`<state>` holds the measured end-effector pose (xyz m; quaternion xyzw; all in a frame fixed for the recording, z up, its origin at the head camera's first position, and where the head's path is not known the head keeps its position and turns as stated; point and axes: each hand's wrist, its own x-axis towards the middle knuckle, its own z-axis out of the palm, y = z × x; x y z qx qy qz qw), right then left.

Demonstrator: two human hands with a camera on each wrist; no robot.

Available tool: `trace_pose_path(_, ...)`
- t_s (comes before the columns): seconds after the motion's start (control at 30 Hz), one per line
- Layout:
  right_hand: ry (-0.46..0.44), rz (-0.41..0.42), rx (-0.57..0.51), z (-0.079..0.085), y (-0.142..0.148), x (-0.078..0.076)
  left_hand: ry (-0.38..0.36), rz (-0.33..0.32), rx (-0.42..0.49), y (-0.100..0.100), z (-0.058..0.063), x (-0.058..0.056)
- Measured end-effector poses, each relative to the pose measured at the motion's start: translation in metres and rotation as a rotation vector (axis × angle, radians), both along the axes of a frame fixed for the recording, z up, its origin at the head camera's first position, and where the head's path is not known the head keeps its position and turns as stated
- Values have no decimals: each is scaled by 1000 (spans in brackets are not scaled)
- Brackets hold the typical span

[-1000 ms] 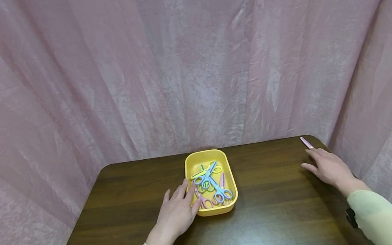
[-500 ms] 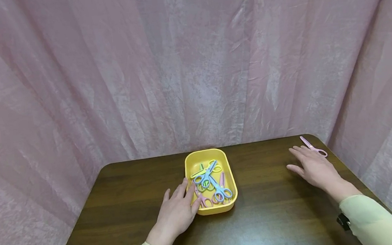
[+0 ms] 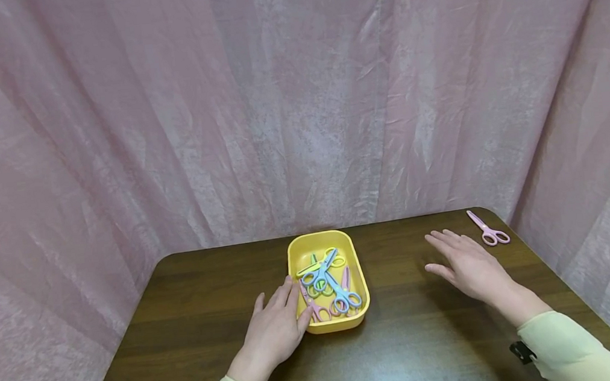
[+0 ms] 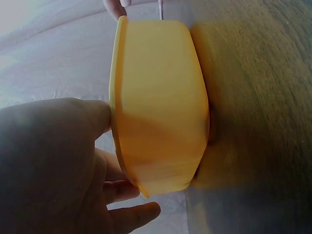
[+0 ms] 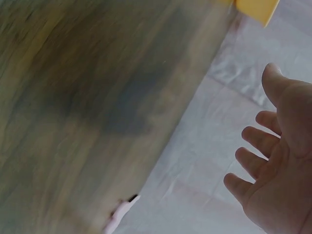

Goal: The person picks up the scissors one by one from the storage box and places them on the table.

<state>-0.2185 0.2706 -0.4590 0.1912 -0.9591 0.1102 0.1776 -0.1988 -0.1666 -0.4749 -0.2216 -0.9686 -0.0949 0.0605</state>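
A yellow plastic bin (image 3: 361,282) stands mid-table and holds several scissors in light blue, yellow, green and pink. My left hand (image 3: 275,332) rests at its left side, fingers extended, thumb and fingertips touching the rim. From the left wrist view, the bin's outer wall (image 4: 161,97) shows beside the thumb. My right hand (image 3: 472,269) is held above the table with spread, relaxed fingers and nothing in it. Pink scissors (image 3: 485,228) lie near the far right corner, just beyond that hand. Part of these scissors (image 5: 121,214) appears low in the right wrist view.
Dark brown wood makes up the tabletop (image 3: 211,295), with rounded far corners. A pale pink curtain (image 3: 297,106) hangs right behind the table and along its sides.
My right hand has moved left, away from the pink scissors, which are now fully uncovered on the table. The left hand and the bin have stayed in place.
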Motion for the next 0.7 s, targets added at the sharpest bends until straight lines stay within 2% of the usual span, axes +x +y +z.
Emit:
trace_pose_path(0.27,-35,38,25,9,-22,6,-1,0,-1,0,0,0)
trace_pose_path(0.7,-35,110,32,16,-61,13,-9,6,6,0,1,1)
